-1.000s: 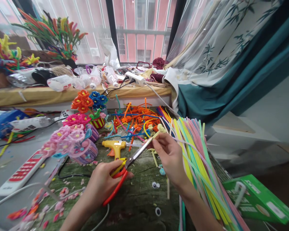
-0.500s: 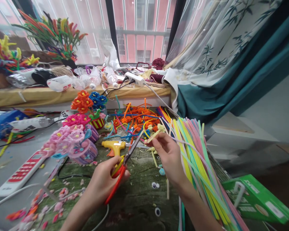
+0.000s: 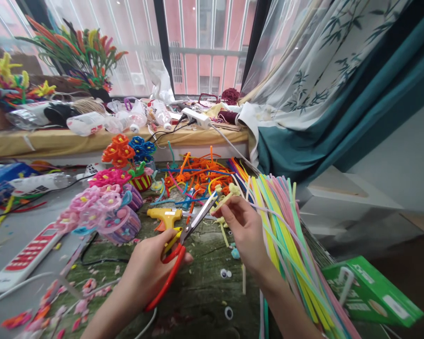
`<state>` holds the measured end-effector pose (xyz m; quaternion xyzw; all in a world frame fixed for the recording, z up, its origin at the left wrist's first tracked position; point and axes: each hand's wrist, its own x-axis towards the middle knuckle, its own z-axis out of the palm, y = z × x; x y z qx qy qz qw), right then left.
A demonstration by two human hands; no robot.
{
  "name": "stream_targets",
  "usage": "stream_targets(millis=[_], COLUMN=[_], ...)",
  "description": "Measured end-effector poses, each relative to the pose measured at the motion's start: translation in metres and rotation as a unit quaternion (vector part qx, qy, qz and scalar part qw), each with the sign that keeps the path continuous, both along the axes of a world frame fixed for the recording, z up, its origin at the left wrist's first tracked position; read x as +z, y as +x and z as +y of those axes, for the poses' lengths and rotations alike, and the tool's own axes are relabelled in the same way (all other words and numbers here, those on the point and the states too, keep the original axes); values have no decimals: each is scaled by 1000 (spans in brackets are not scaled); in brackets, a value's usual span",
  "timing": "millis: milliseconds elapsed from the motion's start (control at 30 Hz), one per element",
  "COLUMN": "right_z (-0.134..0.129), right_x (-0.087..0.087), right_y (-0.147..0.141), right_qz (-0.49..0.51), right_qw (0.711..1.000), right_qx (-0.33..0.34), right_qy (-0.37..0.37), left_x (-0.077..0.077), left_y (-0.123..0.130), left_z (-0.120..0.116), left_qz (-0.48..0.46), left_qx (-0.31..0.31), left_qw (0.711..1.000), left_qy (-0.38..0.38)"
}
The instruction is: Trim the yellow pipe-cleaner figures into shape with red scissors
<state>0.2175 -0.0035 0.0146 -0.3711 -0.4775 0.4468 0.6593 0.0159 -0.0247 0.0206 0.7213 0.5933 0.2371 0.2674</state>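
Observation:
My left hand [image 3: 159, 263] is closed around red-handled scissors [image 3: 173, 270], and a short yellow piece sticks out between its fingers. The blades are slightly apart and point up and to the right. Pinched in my right hand [image 3: 245, 230] is a pale yellow pipe cleaner piece [image 3: 233, 191] with a fuzzy knotted end. The scissor tips are close beside it; I cannot tell if they touch. Just below lie more pale yellow scraps [image 3: 224, 233], a light blue fuzzy bit [image 3: 235, 254] and googly eyes [image 3: 225, 273].
A yellow glue gun [image 3: 166, 216] lies beyond my left hand. Orange pipe cleaner pieces [image 3: 205, 172] are heaped behind. Bundled pastel pipe cleaners [image 3: 281, 221] run along the right, near a green box [image 3: 374, 292]. Fuzzy flower pots [image 3: 116, 226] and a power strip [image 3: 24, 259] stand left.
The scissors' handles have spread and their blades have parted a little near the pale yellow piece. My right hand has barely moved. The whole view has shifted slightly.

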Motion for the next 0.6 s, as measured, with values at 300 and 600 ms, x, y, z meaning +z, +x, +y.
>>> stream_targets(millis=[300,600], right_z=[0,-1], right_x=[1,-1], right_y=[1,0], right_qz=[-16,-41], right_qw=[1000,999], right_qx=[-5,-22], right_qy=[11,17], left_x=[6,1], left_y=[9,5], left_z=[-2,-3], left_qz=[-6,3], left_qx=[-2,-13], left_qw=[1000,999], left_qy=[24,41])
